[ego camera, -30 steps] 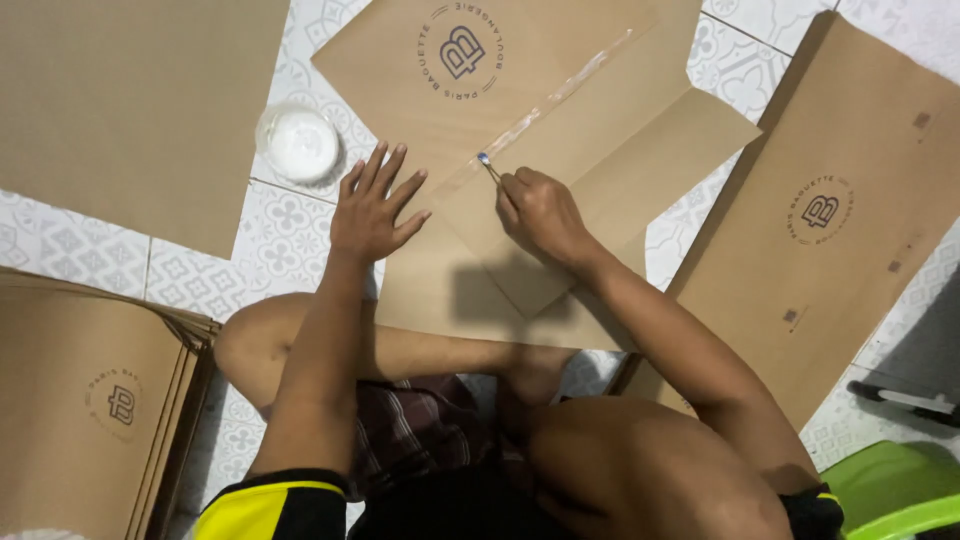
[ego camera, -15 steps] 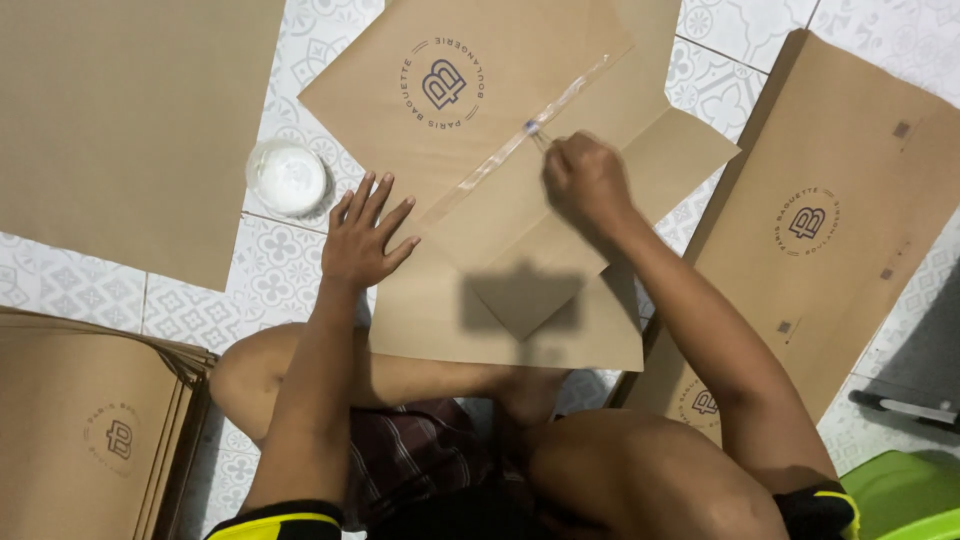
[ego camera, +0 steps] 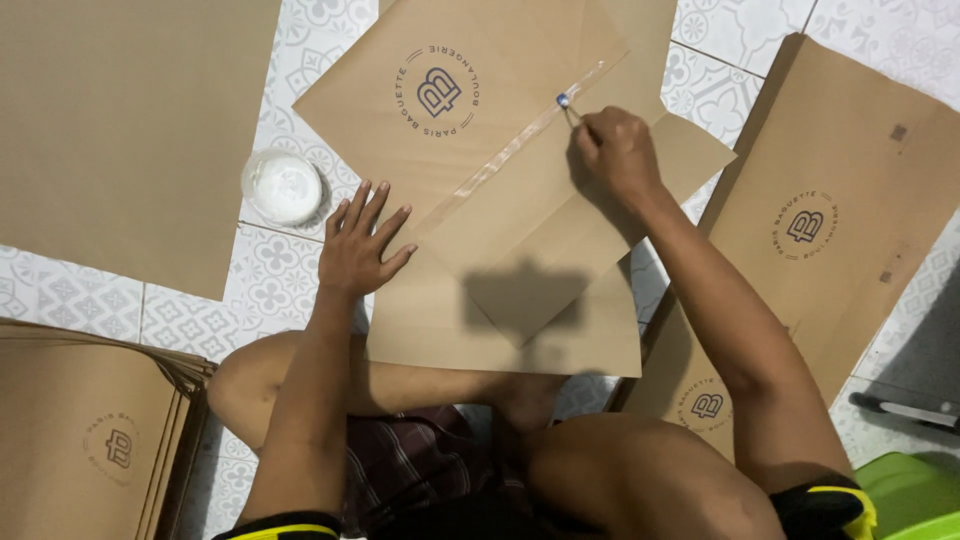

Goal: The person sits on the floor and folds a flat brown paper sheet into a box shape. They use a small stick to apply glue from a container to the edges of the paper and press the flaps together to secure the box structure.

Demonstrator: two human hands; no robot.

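Observation:
A flat brown paper sheet (ego camera: pixel 520 210) with a round printed emblem lies on the tiled floor in front of me. A shiny wet strip (ego camera: pixel 520 150) runs diagonally along one of its folds. My right hand (ego camera: pixel 615 150) is closed on a thin applicator stick whose pale blue tip (ego camera: pixel 563 100) touches the upper end of that strip. My left hand (ego camera: pixel 360 240) lies flat with fingers spread on the sheet's left edge, near the strip's lower end. A small round white tub (ego camera: pixel 283 187) of white paste stands just left of the left hand.
A large plain brown sheet (ego camera: pixel 120 130) covers the upper left. A stack of printed paper pieces (ego camera: pixel 80 440) lies at lower left. More printed pieces (ego camera: pixel 830 230) lie at right. A green plastic object (ego camera: pixel 915 495) shows at the bottom right corner. My bare knees are below.
My right hand has slid the stick up and to the right along the fold, leaving a longer wet strip behind it. The left hand has stayed flat on the sheet.

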